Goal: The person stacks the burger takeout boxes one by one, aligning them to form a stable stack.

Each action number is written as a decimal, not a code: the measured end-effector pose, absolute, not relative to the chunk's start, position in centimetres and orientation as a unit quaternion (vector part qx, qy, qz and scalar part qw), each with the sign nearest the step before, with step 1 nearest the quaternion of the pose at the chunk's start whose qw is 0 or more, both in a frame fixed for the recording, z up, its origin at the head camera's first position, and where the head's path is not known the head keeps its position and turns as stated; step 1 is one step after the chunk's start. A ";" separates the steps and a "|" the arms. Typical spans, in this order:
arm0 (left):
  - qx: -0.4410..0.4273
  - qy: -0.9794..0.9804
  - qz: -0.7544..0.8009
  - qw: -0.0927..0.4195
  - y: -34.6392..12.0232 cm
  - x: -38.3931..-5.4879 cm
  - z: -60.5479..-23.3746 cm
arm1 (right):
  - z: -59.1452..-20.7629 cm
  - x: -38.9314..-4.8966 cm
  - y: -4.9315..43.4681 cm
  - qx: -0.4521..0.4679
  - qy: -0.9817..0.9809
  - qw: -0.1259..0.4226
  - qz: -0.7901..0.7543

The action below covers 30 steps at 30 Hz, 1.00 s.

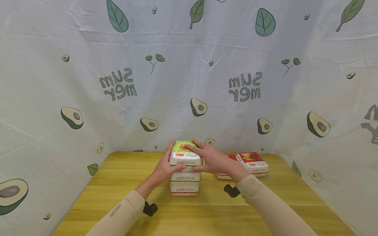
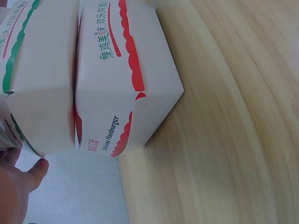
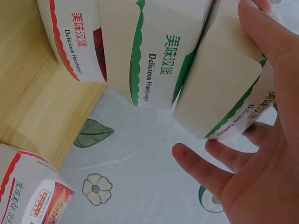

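Observation:
Three hamburger boxes stand stacked in the head view. The green-topped upper box (image 1: 186, 159) is held between both hands, the left hand (image 1: 163, 167) on its left side and the right hand (image 1: 210, 159) on its right side and top. In the right wrist view, this upper box (image 3: 224, 88) sits at a slight angle to the green-trimmed middle box (image 3: 154, 56). Lowest is a red-trimmed box (image 2: 117, 70), resting on the table. The left wrist view shows only part of the left hand (image 2: 16, 186); its grip is mostly out of frame there.
Two red-topped hamburger boxes lie on the table to the right, one (image 1: 253, 164) beside another (image 1: 224, 176) that is partly hidden by the right arm. The wooden table (image 1: 124, 183) ends at a pale printed curtain (image 1: 177, 82) behind and at the sides.

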<state>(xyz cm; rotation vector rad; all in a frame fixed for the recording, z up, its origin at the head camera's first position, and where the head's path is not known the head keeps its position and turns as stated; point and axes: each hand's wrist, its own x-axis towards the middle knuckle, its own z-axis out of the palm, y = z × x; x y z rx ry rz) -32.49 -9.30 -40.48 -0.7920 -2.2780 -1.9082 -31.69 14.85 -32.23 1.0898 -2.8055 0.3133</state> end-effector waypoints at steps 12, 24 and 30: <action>-0.261 -0.745 -0.612 0.047 -9.6 -32.5 -40.3 | -32.4 -31.9 15.4 0.366 -0.919 0.057 0.134; -0.259 -0.753 -0.601 0.060 -9.6 -32.3 -40.0 | -32.2 -31.7 17.2 0.344 -0.922 0.042 0.172; -0.247 -0.756 -0.603 0.059 -9.6 -32.3 -40.1 | -32.3 -31.5 18.8 0.325 -0.926 0.053 0.186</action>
